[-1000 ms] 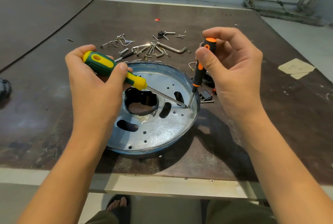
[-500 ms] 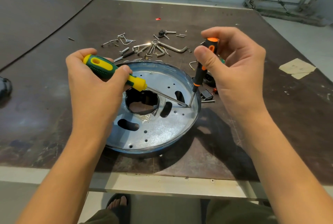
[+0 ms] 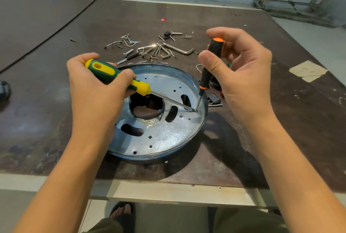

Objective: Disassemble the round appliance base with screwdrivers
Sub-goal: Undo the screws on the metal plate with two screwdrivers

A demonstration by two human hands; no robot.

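Although both tips stay at the same spot by the right rim as a second ago, the right hand [image 3: 241, 75] has shifted its fingers on the slim black screwdriver with the orange cap [image 3: 207, 67], pinching it nearly upright. Probably a screw there is being turned, not yet freed. The left hand [image 3: 97, 90] grips the green-and-yellow screwdriver [image 3: 112, 74], its shaft slanting down to brace. The round, shallow, silvery metal appliance base [image 3: 168, 133] lies near the front edge of the dark brown table [image 3: 56, 120], pierced by a central opening, slots and small holes.
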